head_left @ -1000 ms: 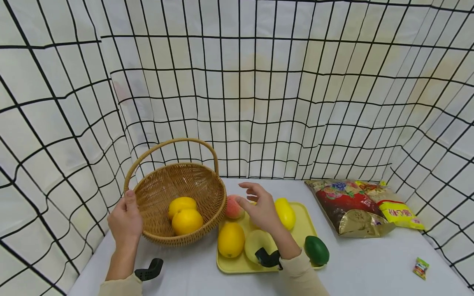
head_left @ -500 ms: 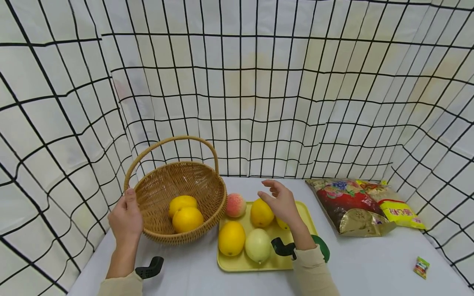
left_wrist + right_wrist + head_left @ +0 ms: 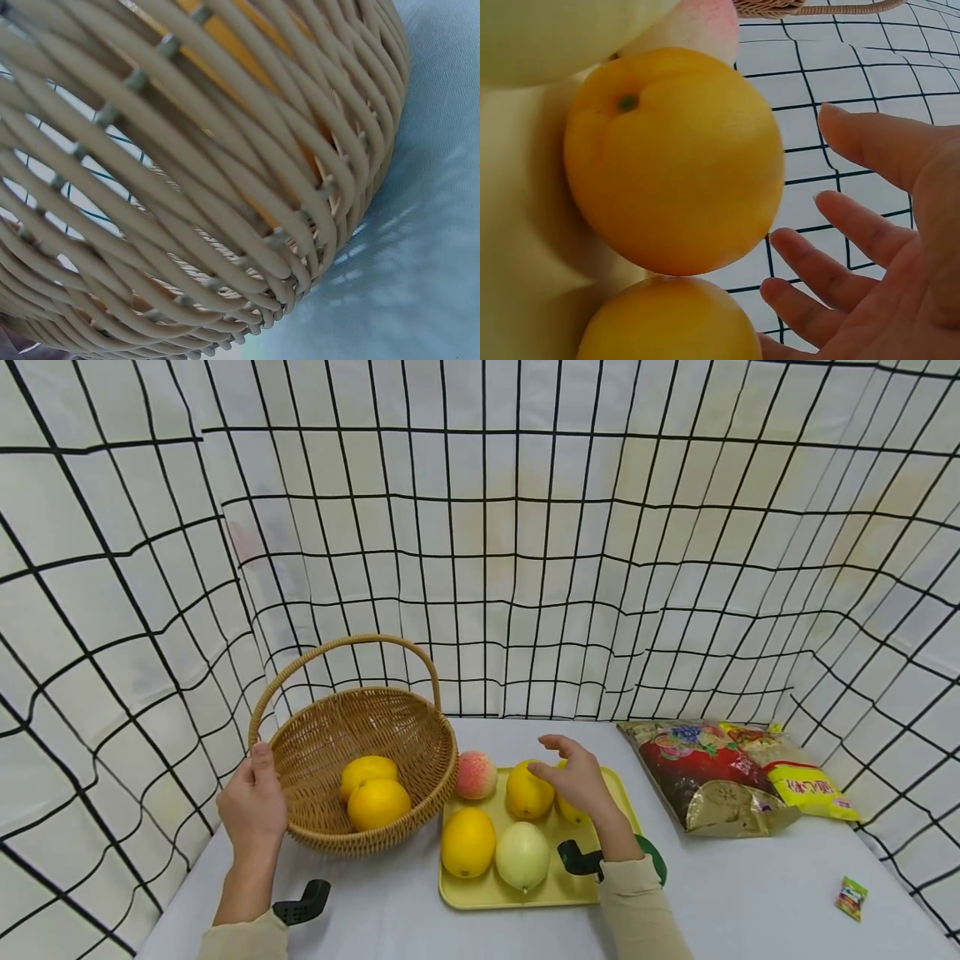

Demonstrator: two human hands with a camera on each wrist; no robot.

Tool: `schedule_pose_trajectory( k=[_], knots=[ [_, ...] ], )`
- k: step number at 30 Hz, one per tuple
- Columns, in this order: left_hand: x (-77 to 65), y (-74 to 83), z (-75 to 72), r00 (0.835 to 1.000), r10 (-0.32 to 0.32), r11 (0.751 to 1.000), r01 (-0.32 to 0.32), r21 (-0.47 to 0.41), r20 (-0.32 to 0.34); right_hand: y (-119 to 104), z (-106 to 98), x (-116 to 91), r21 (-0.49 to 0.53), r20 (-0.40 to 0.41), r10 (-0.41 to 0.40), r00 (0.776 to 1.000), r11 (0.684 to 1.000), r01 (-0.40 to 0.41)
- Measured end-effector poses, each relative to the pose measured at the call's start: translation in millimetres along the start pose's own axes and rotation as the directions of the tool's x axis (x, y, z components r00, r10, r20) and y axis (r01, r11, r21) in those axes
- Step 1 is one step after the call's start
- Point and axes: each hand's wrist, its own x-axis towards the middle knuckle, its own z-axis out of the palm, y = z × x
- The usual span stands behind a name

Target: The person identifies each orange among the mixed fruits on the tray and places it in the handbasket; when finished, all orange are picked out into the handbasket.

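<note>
On the left, a tilted wicker basket holds two orange-yellow fruits. My left hand grips its left rim where the arched handle joins. My right hand hovers over the yellow tray, thumb and fingers spread, beside an orange. In the right wrist view a gap shows between the fingers and that orange. The tray also bears another orange fruit, a pale green round fruit and a peach. A yellow fruit is partly hidden behind the right hand.
A dark green fruit at the tray's right edge is mostly hidden by the right arm. Two food packages, a red-brown bag and a yellow bag, lie at back right. A small candy packet lies front right. Black netting surrounds the table.
My right hand has moved right, away from the peach, and then dipped slightly beside the back orange. The left hand and basket have stayed in place.
</note>
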Motion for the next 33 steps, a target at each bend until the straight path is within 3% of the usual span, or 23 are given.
schedule_pose_trajectory(
  k=[6,15,22,27,33],
  knots=[
    [0.1,0.1,0.7,1.0,-0.006,1.0,0.005,0.006,0.008,6.6,4.9,1.6,-0.064,0.075,0.029,0.997,0.998,-0.024],
    [0.6,1.0,0.7,1.0,-0.001,1.0,0.001,0.0,-0.005,13.0,7.4,2.5,-0.152,0.178,-0.042,0.983,0.986,0.07],
    [-0.3,0.9,-0.1,1.0,0.005,1.0,-0.005,-0.004,-0.009,13.9,6.2,1.2,-0.215,0.256,-0.05,0.965,0.971,0.107],
    [-0.3,0.8,-0.3,1.0,-0.002,1.0,0.002,-0.01,-0.007,15.2,7.2,0.8,-0.26,0.281,-0.076,0.957,0.954,0.152],
    [0.1,0.7,-0.4,1.0,-0.005,1.0,0.005,-0.009,0.0,15.5,8.7,0.3,-0.284,0.264,-0.075,0.962,0.947,0.151]
  ],
)
